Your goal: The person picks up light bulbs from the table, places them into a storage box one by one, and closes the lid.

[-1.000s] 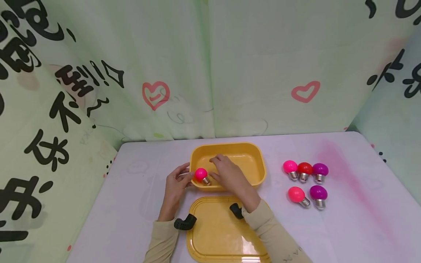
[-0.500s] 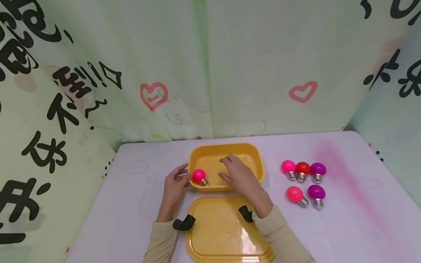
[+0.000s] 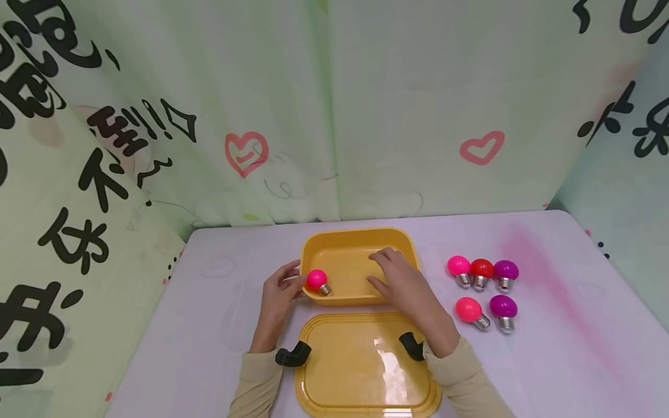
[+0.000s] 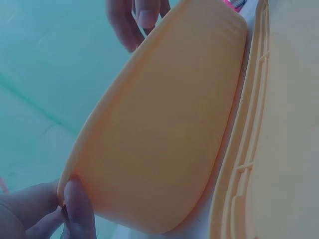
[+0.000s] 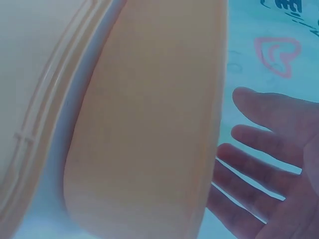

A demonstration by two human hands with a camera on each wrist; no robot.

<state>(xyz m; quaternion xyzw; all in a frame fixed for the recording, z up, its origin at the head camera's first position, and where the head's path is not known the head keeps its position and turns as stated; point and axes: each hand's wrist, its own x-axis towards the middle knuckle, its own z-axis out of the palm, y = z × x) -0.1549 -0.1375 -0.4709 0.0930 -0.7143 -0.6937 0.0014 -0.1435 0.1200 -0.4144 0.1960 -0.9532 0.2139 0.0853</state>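
Observation:
A yellow plastic box (image 3: 360,301) stands on the table, and one pink light bulb (image 3: 316,280) lies in its front left corner. My left hand (image 3: 279,299) pinches the box's left rim; in the left wrist view the thumb (image 4: 79,209) presses the outer wall. Over the right part of the box hovers my right hand (image 3: 405,284), holding nothing. Its fingers (image 5: 254,174) are spread apart and loosely extended in the right wrist view. Directly in front of the box lies a flat yellow lid (image 3: 360,371), partly overlapped by the right wrist's black strap piece.
Several bulbs lie to the right in two rows: a pink bulb (image 3: 459,266), a red bulb (image 3: 482,268) and a purple bulb (image 3: 506,270) behind, a coral-pink bulb (image 3: 468,310) and another purple bulb (image 3: 503,306) in front. A patterned curtain (image 3: 397,116) borders the table.
My right hand has moved rightward, away from the pink bulb in the box's corner. That bulb stays put in the corner, and my left hand keeps its place on the rim.

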